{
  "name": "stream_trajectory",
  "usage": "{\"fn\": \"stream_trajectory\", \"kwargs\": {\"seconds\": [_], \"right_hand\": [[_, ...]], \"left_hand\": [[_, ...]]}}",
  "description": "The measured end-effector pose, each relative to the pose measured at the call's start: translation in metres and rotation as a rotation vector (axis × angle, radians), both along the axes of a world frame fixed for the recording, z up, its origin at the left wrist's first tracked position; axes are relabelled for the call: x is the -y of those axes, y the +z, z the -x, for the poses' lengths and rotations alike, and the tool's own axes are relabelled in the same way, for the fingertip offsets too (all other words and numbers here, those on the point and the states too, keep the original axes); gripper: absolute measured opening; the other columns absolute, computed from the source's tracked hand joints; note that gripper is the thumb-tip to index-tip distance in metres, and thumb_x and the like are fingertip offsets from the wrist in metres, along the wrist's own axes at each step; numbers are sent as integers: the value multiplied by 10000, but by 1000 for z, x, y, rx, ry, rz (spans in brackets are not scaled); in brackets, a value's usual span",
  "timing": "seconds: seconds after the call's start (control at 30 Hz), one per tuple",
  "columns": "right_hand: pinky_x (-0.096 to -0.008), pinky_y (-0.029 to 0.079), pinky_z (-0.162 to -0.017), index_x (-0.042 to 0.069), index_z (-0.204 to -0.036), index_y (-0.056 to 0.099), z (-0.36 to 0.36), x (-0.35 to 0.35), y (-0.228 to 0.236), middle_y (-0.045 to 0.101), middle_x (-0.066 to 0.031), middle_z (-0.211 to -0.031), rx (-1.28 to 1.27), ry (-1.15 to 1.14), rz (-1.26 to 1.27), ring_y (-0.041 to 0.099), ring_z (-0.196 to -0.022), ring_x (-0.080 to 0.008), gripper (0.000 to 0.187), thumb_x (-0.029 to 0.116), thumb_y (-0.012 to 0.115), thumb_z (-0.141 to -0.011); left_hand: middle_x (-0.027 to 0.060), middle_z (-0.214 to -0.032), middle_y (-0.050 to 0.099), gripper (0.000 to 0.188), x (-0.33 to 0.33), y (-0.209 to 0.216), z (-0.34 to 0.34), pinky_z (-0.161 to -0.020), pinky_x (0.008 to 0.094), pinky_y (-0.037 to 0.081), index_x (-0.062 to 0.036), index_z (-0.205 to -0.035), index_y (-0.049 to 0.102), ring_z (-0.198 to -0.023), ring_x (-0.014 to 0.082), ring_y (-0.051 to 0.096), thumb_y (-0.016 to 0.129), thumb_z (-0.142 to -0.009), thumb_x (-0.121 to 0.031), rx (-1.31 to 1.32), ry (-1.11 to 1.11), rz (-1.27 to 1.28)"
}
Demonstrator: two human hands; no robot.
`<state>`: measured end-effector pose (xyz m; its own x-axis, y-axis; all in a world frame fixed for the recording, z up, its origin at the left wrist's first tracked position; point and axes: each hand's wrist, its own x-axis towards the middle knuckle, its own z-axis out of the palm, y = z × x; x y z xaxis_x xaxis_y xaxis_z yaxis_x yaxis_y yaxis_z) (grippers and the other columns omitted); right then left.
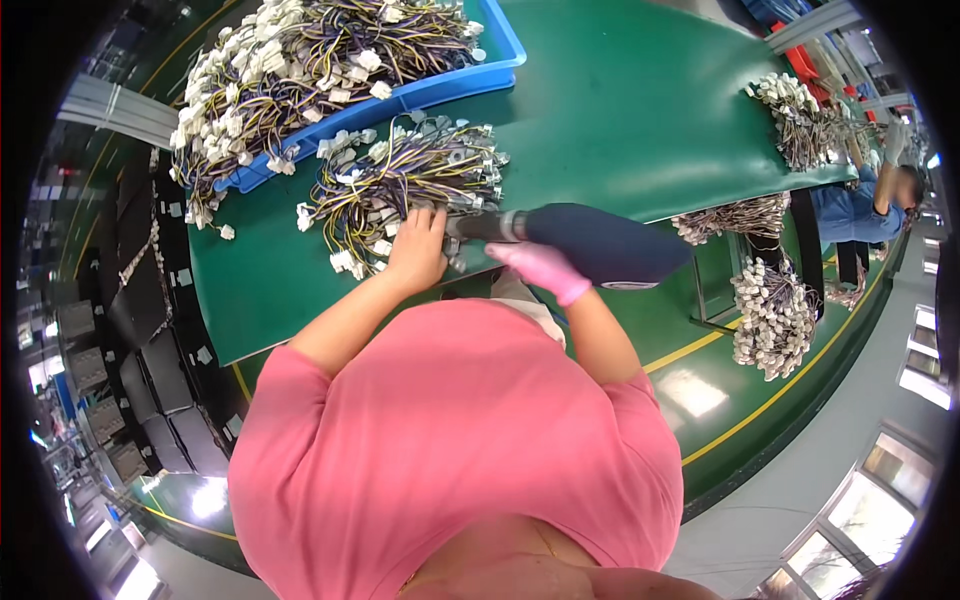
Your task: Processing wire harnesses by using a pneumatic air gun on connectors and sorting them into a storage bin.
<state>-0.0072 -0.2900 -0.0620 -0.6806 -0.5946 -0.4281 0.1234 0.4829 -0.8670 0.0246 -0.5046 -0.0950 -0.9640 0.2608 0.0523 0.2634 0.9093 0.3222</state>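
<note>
Several wire harnesses [400,175] with white connectors and yellow, dark and grey wires lie in a loose pile on the green table [610,100]. My bare left hand [418,248] is closed over the pile's near edge, fingers curled on the wires. Beside it, my right hand [540,268] wears a pink glove. Its visible fingers stretch left along the underside of a long dark thing [605,245], which has a navy, cloth-like wide end and a dark narrow end with a grey band. That narrow end reaches the harness pile. Part of my right palm is hidden behind it.
A blue bin [440,92] heaped with harnesses stands at the back left. More harness bundles [795,120] lie at the table's far right, and others [775,318] hang below its edge. A person in blue [858,212] works at the far right.
</note>
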Motion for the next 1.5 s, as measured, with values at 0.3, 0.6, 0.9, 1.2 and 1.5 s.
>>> {"fn": "stream_trajectory", "kwargs": {"seconds": [0.3, 0.6, 0.9, 1.2, 1.5], "right_hand": [[-269, 428, -767, -5, -1037, 576, 22, -13, 3, 625, -91, -875, 190, 6, 49, 563, -845, -143, 383, 312, 396, -919], [-230, 363, -439, 83, -779, 605, 27, -33, 0, 502, 21, -567, 170, -337, -80, 455, -472, -75, 391, 471, 555, -791], [-205, 371, -453, 89, -811, 616, 55, -25, 5, 523, 6, -605, 256, -326, -163, 469, -490, -62, 421, 503, 575, -751], [-187, 315, -402, 95, -782, 573, 84, -31, 11, 467, 30, -532, 309, -344, -50, 429, -443, -40, 354, 449, 574, -775], [-250, 384, -407, 63, -829, 621, 99, -25, 1, 550, -35, -593, 269, -203, -200, 493, -447, -104, 463, 512, 561, -730]], "left_hand": [[176, -1219, 459, 410, -3, -3, 18, -901, 408, 350, -17, -1065, 516, -1132, 315, 436, 562, -659, -63, -267, -187, 149], [169, -990, 511, 280, -12, 0, 46, -826, 416, 370, -26, -972, 514, -944, 315, 491, 584, -739, -166, -177, -129, 77], [197, -1036, 483, 401, -32, 2, 55, -831, 418, 392, 9, -1048, 503, -968, 340, 472, 595, -752, -245, -301, -25, 146], [223, -1094, 487, 415, -23, 23, 95, -851, 439, 375, -29, -1127, 495, -1002, 356, 475, 589, -766, -212, -267, -46, 149], [239, -937, 581, 540, -12, 20, 82, -724, 447, 465, 41, -1222, 380, -844, 376, 582, 554, -828, -285, 18, 325, -258]]}}
